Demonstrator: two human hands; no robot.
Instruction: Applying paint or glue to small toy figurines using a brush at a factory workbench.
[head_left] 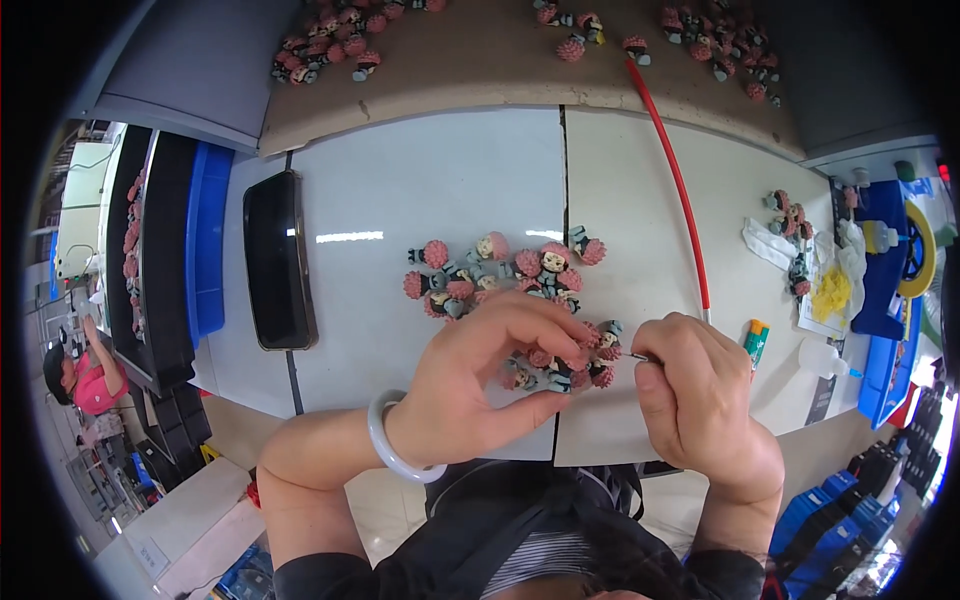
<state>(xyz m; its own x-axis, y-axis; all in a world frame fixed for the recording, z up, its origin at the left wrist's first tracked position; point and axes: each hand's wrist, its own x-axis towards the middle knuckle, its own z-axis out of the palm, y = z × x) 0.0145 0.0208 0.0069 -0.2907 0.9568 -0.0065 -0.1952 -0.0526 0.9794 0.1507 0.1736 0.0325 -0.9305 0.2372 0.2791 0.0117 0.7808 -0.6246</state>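
Note:
My left hand point(480, 375), with a pale bangle point(378, 430) at the wrist, curls its fingers and thumb round a small pink-haired figurine point(607, 342). Part of that figurine is hidden by the fingertips. My right hand point(695, 395) is closed on a thin tool point(638, 357), whose fine dark tip points left at the figurine. Most of the tool is covered by the fingers. Several similar figurines point(555, 262) with grey bodies lie in a group beyond and under my left hand. A long red rod point(672, 165) runs from the far edge to behind my right hand; whether it joins the tool I cannot tell.
A dark phone point(273, 260) lies at the left. More figurines point(335, 45) are heaped on the brown shelf point(450, 85) at the back. To the right are a green-and-orange tube point(757, 343), white tissue point(768, 242) and a white bottle point(822, 357). A co-worker point(95, 380) sits far left.

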